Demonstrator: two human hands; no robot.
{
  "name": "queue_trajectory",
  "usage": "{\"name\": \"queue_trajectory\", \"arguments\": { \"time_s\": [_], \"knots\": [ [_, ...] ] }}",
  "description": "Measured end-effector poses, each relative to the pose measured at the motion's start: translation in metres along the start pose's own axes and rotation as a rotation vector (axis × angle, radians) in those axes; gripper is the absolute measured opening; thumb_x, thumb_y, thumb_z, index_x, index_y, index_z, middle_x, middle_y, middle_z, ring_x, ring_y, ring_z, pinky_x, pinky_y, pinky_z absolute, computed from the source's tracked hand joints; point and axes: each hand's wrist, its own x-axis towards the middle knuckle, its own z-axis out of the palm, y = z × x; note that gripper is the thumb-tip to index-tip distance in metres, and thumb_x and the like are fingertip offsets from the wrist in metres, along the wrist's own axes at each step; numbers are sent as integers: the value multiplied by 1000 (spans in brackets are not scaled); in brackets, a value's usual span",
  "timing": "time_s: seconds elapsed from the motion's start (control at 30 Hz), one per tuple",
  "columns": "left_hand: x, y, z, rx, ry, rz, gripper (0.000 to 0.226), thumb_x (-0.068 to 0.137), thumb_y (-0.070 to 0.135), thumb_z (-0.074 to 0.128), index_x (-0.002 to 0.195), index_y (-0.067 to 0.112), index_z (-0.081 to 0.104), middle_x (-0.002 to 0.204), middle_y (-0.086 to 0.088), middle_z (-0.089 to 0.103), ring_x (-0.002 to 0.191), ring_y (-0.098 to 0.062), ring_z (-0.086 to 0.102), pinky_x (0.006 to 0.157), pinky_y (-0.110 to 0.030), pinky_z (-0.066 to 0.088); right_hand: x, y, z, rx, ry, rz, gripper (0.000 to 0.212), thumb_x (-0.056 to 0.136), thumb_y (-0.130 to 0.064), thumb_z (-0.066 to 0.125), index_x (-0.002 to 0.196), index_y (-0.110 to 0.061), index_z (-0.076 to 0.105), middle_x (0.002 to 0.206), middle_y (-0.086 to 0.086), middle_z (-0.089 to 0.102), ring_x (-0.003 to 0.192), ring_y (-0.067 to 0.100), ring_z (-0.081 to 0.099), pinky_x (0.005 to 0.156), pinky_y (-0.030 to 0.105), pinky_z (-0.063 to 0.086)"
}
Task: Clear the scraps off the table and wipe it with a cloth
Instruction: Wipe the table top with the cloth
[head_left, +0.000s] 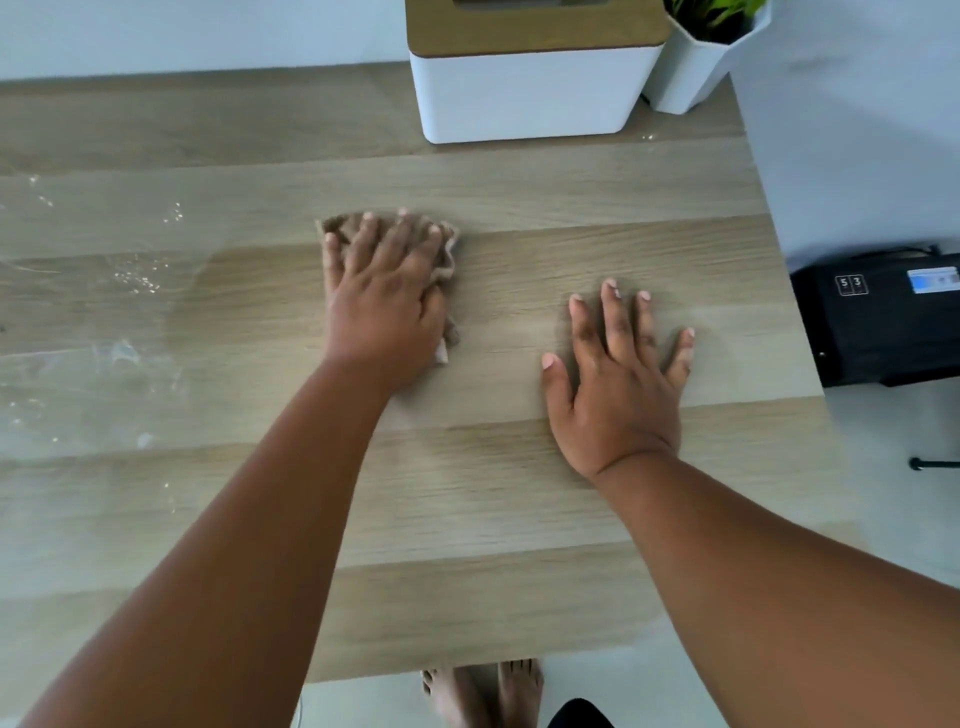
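A crumpled brown cloth (445, 254) lies on the wooden table (519, 493) near its middle. My left hand (384, 301) presses flat on the cloth with fingers spread and straight, covering most of it. My right hand (618, 379) rests flat on the bare wood to the right of the cloth, fingers spread, holding nothing. Wet streaks and droplets (104, 322) shine on the table's left part. No scraps are visible on the table.
A white box with a wooden lid (524, 88) stands at the table's far edge, beside a white pot with a green plant (696, 67). A black device (878, 322) sits on the floor past the table's right edge. Bare feet (483, 696) show below the near edge.
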Motion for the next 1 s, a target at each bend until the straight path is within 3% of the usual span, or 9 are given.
{"name": "queue_trajectory", "arguments": {
  "time_s": [0.17,0.3,0.4,0.5,0.6,0.7,0.87,1.0],
  "knots": [
    [-89,24,13,17,-7,339,61,94,41,43,154,30,46,166,2,34,158,-27,19,124,-60,16,1,0,1,-7,-14,5,68,100,-60,19,163,-34,20,175,-2,3,161,28,-4,123,69,-2],
    [-159,-4,9,-42,15,395,67,86,28,56,153,25,48,165,0,36,157,-26,23,122,-62,24,2,2,2,-9,-7,9,68,100,-61,20,163,-34,22,175,-2,4,161,28,-3,123,68,-3],
    [-170,-41,-3,-35,35,297,69,86,30,56,154,25,46,165,-1,35,156,-26,25,121,-62,25,1,1,3,-9,0,8,68,100,-60,20,163,-33,22,175,-2,5,161,29,-2,123,69,-2],
    [-138,-63,-12,-27,63,71,67,86,36,48,151,23,51,163,-4,39,155,-27,27,123,-60,22,1,1,3,-12,-4,6,68,101,-60,20,163,-33,22,175,-1,5,161,29,-2,123,69,-2],
    [-78,-59,-15,-34,70,-176,66,86,42,40,151,27,48,164,-2,37,155,-29,24,126,-57,12,1,1,2,-14,-6,4,69,101,-61,18,163,-33,20,175,-1,4,161,29,-3,123,69,-2],
    [-22,-37,-11,-46,38,-263,68,85,46,37,153,36,41,166,3,31,156,-27,17,126,-57,4,1,1,1,-11,3,2,69,101,-60,20,163,-32,22,175,-1,5,161,29,-3,123,69,-1],
    [-19,9,1,2,-29,-39,70,87,49,32,157,40,35,169,4,26,158,-27,13,127,-55,1,0,0,-1,-9,5,6,69,100,-59,20,163,-32,23,175,-1,6,161,28,-2,123,69,0],
    [-90,24,8,21,-26,199,65,92,44,40,156,33,40,168,0,30,158,-28,15,125,-60,12,1,0,0,-18,-10,5,69,100,-60,19,163,-32,22,175,-2,4,161,28,-4,123,68,-1]
  ]
}}
